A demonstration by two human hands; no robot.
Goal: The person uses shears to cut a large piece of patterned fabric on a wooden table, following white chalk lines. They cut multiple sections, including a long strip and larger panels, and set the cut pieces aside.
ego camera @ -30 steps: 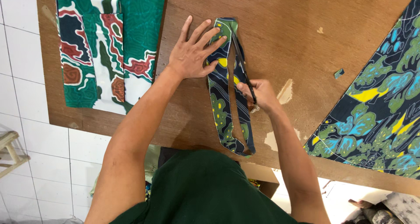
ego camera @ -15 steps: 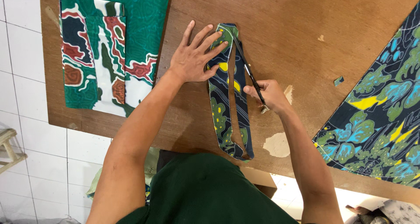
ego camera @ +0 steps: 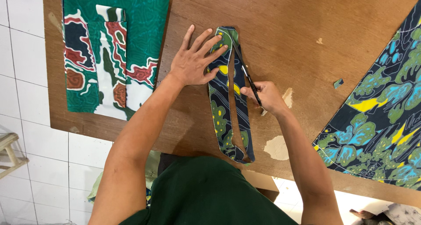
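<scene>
Over at 9 o'clock, a bit of white tiled floor (ego camera: 26, 67) and the corner of a wooden stool (ego camera: 8, 152) poking in at the edge. Next along, around 10 o'clock on the brown wooden table (ego camera: 285, 27), a green batik cloth (ego camera: 144, 27) with red, white and dark wavy patches, lying flat with a smaller folded piece on top. Then the left hand (ego camera: 193, 62), about 11 o'clock from centre, fingers spread out flat and relaxed, not gripping anything, fingertips (ego camera: 221, 36) pressing down on the top end of a dark blue floral fabric strip (ego camera: 221, 119). Strip itself dead centre, a long narrow loop shape running from 12 down to 6 o'clock, yellow and green flowers on it, bare table showing through the middle. Just to the 3 o'clock side of that, the right hand (ego camera: 267, 97) curled tight around the handles of dark scissors (ego camera: 246, 73), blades pointing up toward 11 o'clock along the strip's right edge. Can't tell how far apart the blades are. Tiny fabric scrap (ego camera: 338, 82) lying loose at 2 o'clock. Far right, 3 to 4 o'clock, a big dark blue floral fabric (ego camera: 386, 111) with turquoise and yellow leaves spread over the table corner. Dark green shirt (ego camera: 210, 194) down at 6 o'clock.
</scene>
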